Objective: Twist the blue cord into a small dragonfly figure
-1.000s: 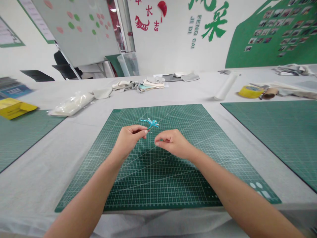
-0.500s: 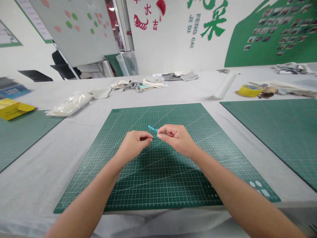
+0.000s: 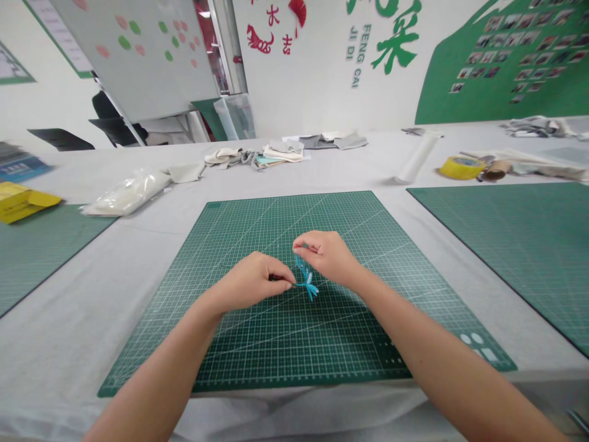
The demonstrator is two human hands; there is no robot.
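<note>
A small bright-blue cord piece [image 3: 307, 277] with white bits and a frayed, tassel-like lower end hangs between my hands, above the green cutting mat [image 3: 294, 344]. My left hand [image 3: 257, 281] is closed in a pinch on a thin dark strand running to the cord's lower part. Higher up and to the right, my right hand [image 3: 327, 253] pinches the cord's upper end between thumb and fingertips. What lies inside the left fingers is mostly hidden.
Two more cutting mats [image 3: 515, 239] lie to the right and left on the white-covered table. Toward the back are a plastic bag [image 3: 131, 191], folded cloths [image 3: 283, 150], a white roll [image 3: 418, 158], yellow tape [image 3: 461, 167] and a yellow envelope [image 3: 25, 202].
My left hand has moved down and slightly right, away from the right hand. The blue cord piece, earlier mostly hidden at the fingertips, now hangs below the right hand with its frayed end down.
</note>
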